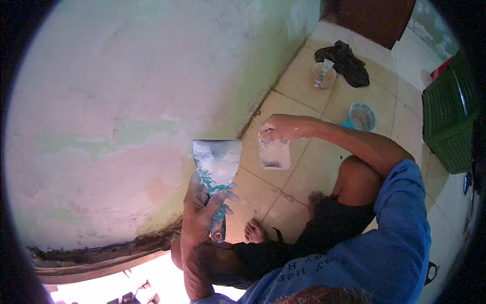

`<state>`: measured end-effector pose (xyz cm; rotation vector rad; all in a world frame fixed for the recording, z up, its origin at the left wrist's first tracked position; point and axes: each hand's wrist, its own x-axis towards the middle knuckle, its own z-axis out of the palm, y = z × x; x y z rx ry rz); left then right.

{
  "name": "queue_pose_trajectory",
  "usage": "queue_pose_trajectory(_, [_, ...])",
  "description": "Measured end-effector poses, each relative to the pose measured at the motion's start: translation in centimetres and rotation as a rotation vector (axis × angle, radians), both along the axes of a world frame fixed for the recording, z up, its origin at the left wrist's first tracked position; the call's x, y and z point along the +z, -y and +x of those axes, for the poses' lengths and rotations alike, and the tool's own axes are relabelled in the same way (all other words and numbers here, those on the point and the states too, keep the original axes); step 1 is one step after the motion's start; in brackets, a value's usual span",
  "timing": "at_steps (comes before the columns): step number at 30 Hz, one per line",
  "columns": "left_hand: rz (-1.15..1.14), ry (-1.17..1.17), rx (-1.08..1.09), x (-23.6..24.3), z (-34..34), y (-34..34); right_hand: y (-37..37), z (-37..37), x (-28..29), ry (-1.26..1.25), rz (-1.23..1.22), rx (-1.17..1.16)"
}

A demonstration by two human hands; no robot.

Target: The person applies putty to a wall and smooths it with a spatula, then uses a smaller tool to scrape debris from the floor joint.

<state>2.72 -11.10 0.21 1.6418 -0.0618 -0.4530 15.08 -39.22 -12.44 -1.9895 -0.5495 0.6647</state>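
left hand (201,206) is curled snug round a scraper (217,161), blade up; right hand (278,126) is pinching the top of a smeared flat plate (274,153) that kinda hangs below it; patchy wall (116,116) left of both

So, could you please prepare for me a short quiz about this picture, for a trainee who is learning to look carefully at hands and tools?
1. Which hand holds the putty knife, its blade toward the top of the picture?
A) the right one
B) the left one
C) both together

2. True or false: the right hand is holding nothing.

3. Fill in the colour: the plastic crate at the right side of the picture is ____.

Key:
1. B, the left hand.
2. False; it holds a flat plate coated with white.
3. Green.
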Motion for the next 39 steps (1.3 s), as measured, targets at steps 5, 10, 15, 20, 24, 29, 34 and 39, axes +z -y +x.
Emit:
queue_pose_trajectory(5, [0.045, -0.010, -0.002, 0.5, 0.0, 0.4, 0.5, 0.2, -0.3, 0.132, -0.129, 0.192])
queue_pose_trajectory(10, [0.020, 0.028, -0.002, 0.3, -0.3, 0.1, 0.1, 0.0, 0.1, 0.052, -0.197, 0.224])
queue_pose_trajectory(15, [0.048, 0.053, -0.008, 0.6, -0.5, 0.3, 0.5, -0.7, -0.4, 0.214, -0.095, 0.164])
queue_pose_trajectory(20, [0.062, 0.075, 0.076, 0.4, -1.0, 1.7, 1.1, -0.1, -1.5, 0.177, -0.125, 0.235])
queue_pose_trajectory(24, [0.136, 0.068, 0.048, 0.8, -0.9, 1.5, 7.1, 2.2, 0.1, 0.466, -0.110, 0.122])
queue_pose_trajectory(29, [0.113, 0.096, 0.051, 0.5, -1.2, 1.1, 18.2, -1.9, 7.3, 0.709, 0.091, -0.752])
queue_pose_trajectory(34, [0.034, 0.052, 0.103, 0.2, -1.1, 1.4, 22.9, -8.6, 3.2, 0.748, 0.245, -1.464])
queue_pose_trajectory(39, [0.107, -0.041, 0.003, -1.1, 0.6, -0.6, 23.4, -15.1, -6.2, 0.281, 0.645, -1.849])
